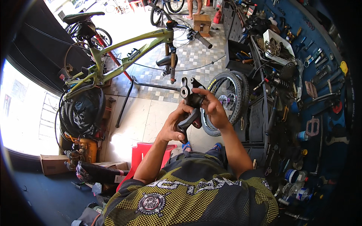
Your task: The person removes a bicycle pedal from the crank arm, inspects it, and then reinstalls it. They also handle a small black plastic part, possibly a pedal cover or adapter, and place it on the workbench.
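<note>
The left hand (172, 124) is curled tight around the low end of a black bike part (194, 101). The right hand (214, 110) grips the same part higher up, on its right side, with a finger across the top. The part is up in the air in front of the person's tummy, above the floor (145, 113). It has a round silver ring (184, 92) near its top left. A green bike frame (141, 44) with no front wheel is ahead on the left. Fat black tires (238, 100) stand just past the right hand. A red chair (140, 152) is by the left arm. Many tools hang on the blue wall (332, 52) at right.
</note>
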A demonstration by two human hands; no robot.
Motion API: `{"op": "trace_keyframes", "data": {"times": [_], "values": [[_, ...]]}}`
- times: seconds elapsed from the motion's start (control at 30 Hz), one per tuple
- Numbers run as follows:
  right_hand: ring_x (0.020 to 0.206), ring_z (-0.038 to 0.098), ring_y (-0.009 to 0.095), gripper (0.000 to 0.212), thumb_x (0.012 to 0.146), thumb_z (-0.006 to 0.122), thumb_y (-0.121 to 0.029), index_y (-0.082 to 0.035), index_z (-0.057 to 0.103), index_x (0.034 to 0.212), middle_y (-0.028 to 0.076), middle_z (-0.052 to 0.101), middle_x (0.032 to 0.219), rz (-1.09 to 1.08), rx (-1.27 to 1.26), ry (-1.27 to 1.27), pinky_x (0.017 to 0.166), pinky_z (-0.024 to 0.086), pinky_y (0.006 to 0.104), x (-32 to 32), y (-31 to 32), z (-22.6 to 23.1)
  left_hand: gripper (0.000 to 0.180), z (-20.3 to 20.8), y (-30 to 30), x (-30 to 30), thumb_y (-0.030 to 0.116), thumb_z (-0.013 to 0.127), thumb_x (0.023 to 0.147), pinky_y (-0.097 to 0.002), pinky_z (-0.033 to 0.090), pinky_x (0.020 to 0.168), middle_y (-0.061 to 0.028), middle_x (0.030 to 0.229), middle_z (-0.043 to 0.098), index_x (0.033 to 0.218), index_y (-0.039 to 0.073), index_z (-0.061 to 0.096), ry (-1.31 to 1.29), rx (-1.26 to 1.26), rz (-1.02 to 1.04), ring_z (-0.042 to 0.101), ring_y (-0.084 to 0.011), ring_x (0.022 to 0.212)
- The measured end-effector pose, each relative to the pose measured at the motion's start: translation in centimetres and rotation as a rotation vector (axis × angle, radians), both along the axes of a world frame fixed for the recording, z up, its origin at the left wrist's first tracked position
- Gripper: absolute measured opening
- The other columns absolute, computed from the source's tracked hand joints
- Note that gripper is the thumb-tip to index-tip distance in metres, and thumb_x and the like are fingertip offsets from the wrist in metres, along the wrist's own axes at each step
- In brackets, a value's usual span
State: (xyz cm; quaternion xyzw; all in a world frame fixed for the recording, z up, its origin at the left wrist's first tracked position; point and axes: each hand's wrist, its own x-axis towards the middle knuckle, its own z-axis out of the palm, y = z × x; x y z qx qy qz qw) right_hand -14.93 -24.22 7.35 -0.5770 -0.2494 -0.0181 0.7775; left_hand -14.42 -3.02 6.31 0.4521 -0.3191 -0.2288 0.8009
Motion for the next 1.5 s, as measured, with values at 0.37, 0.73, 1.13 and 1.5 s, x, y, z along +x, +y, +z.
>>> {"op": "trace_keyframes", "data": {"times": [0.37, 0.73, 1.13, 1.5], "values": [[0.153, 0.037, 0.033, 0.111, 0.065, 0.102, -0.052, -0.009, 0.048, 0.151, 0.017, 0.019, 0.168, -0.088, -0.212, 0.067, 0.122, 0.038, 0.0485, -2.6, 0.5, -0.6, 0.099, -1.8, -0.5, 0.9, 0.043, 0.103, 0.062, -0.0351, 0.055, 0.098, -0.0122, 0.123, 0.063, 0.135, 0.003, 0.049, -0.048, 0.121, 0.161, 0.068, -0.0221, 0.112], [0.142, 0.052, 0.030, 0.100, 0.076, 0.098, -0.040, -0.003, 0.046, 0.153, 0.019, 0.024, 0.168, -0.116, -0.198, 0.087, 0.118, 0.046, 0.0446, -3.5, 0.1, 0.7, 0.081, -0.4, -1.6, 0.7, 0.039, 0.100, 0.066, -0.0333, 0.043, 0.102, -0.0095, 0.129, 0.045, 0.127, 0.006, 0.057, -0.235, 0.235, 0.294, 0.050, -0.0212, 0.119], [0.135, 0.058, 0.024, 0.091, 0.082, 0.092, -0.036, -0.003, 0.047, 0.154, 0.010, 0.053, 0.148, 0.009, 0.134, 0.317, 0.114, 0.046, 0.0390, -4.5, 0.1, 0.9, 0.035, -2.1, -1.2, 0.0, 0.033, 0.057, 0.112, -0.0335, 0.046, 0.096, -0.0088, 0.129, 0.053, 0.127, 0.002, 0.061, -0.087, 0.028, 0.422, 0.056, -0.0167, 0.112], [0.122, 0.065, 0.021, 0.077, 0.094, 0.083, -0.039, -0.002, 0.045, 0.150, 0.009, 0.064, 0.128, -0.264, 0.477, 0.287, 0.109, 0.051, 0.0383, -3.9, -1.5, 1.3, 0.097, -0.9, -2.3, -1.0, 0.002, 0.056, 0.107, -0.0400, 0.035, 0.121, -0.0234, 0.172, 0.027, 0.171, 0.011, -0.017, -0.251, 0.177, 0.632, 0.038, -0.0323, 0.153]]}}
